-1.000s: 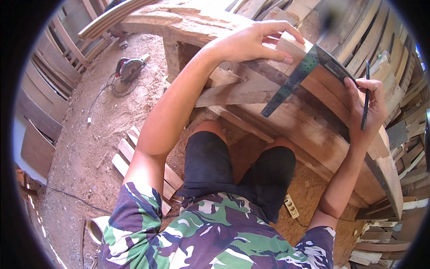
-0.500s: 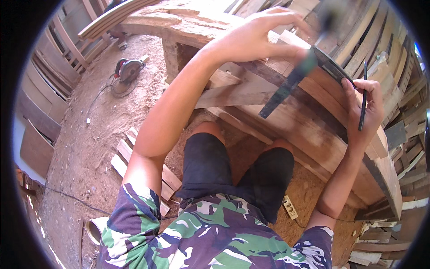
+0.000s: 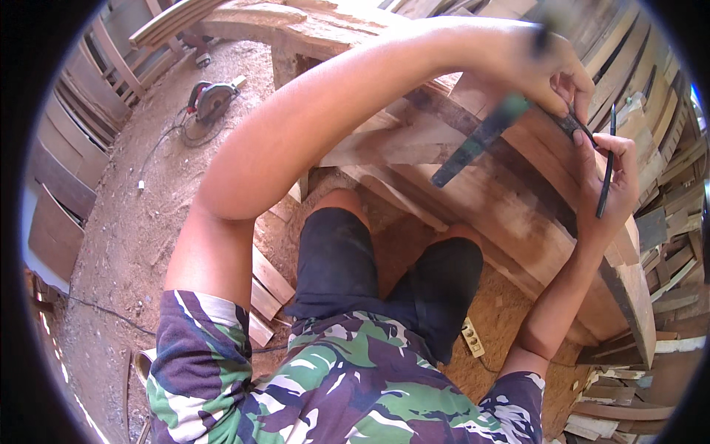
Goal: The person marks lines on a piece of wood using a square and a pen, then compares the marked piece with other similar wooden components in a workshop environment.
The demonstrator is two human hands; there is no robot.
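A dark L-shaped carpenter's square (image 3: 473,146) is held over the wooden workbench, with one arm pointing down and left and partly blurred. My left hand (image 3: 551,81) reaches across from the left, its fingertips pinched on the square's other arm close to my right thumb. That end of the square sits between both hands. My right hand (image 3: 610,174) grips the same end with thumb and fingers. A thin black pencil (image 3: 609,177) also rests between the right hand's fingers, standing nearly upright. Reddish-brown boards (image 3: 518,192) lie beneath the hands.
A circular saw (image 3: 213,100) with its cord lies on the dusty floor at the left. Wood strips (image 3: 268,285) are beside my legs, and a power strip (image 3: 471,337) is right of them. Stacked timber (image 3: 665,140) fills the right side; planks (image 3: 63,170) lean at the far left.
My left hand has moved right, from the square's corner to its far end beside my right hand, and its fingers have closed there. The right hand has barely shifted.
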